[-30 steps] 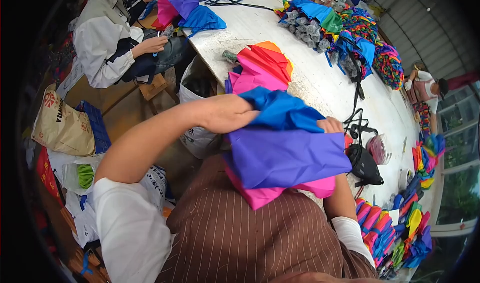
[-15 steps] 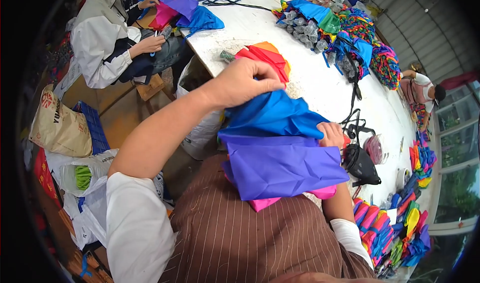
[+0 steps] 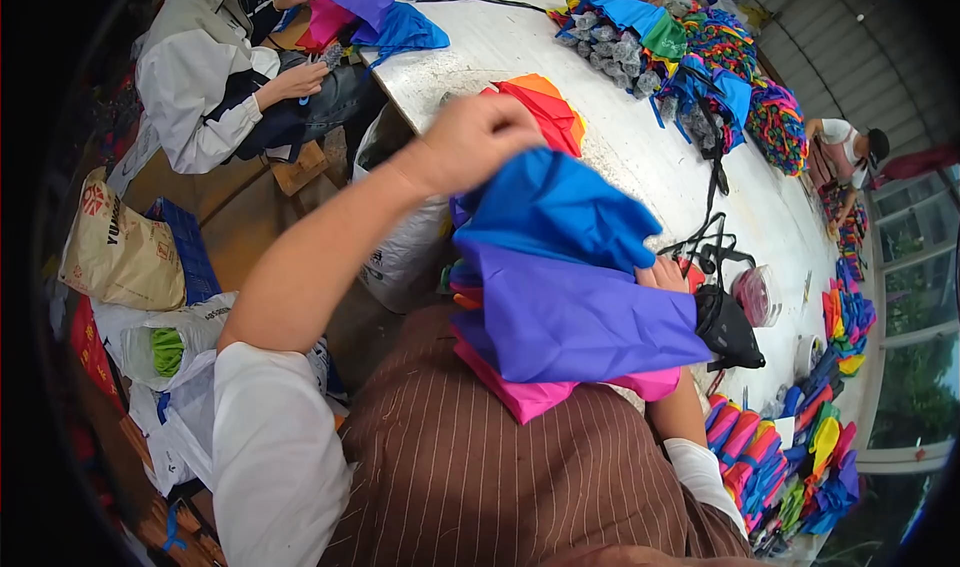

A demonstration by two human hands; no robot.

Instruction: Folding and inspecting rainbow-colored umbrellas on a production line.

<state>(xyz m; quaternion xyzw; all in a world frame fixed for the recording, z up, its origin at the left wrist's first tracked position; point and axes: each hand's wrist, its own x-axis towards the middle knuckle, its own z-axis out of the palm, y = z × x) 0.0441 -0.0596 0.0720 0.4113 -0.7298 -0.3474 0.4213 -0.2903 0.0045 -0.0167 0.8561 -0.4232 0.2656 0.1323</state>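
Multicoloured thin fabric [image 3: 590, 307] hangs in folded layers in front of my apron, over the near edge of the table. Blue lies uppermost, purple below it, and pink shows at the bottom. My left hand [image 3: 480, 142], slightly blurred, is closed in a pinch at the top edge of the blue panel and holds it up. At the right side of the folds, my right hand [image 3: 665, 275] grips the fabric; its fingertips show and the rest is behind the cloth. Just beyond my left hand, a red and orange fabric piece [image 3: 545, 112] rests on the table.
The white table [image 3: 640, 157] carries bundles of colourful fabric [image 3: 625, 42], black straps [image 3: 715, 242], a black pouch [image 3: 725, 327] and rolled fabric [image 3: 750, 452]. A co-worker [image 3: 205, 77] sits at the left handling fabric; another person [image 3: 845, 157] stands far right. Bags [image 3: 120, 247] stand at left.
My left hand has moved a little left and up, lifting the blue panel higher. The purple folds have shifted slightly right. The person at far right has leaned and lowered an arm.
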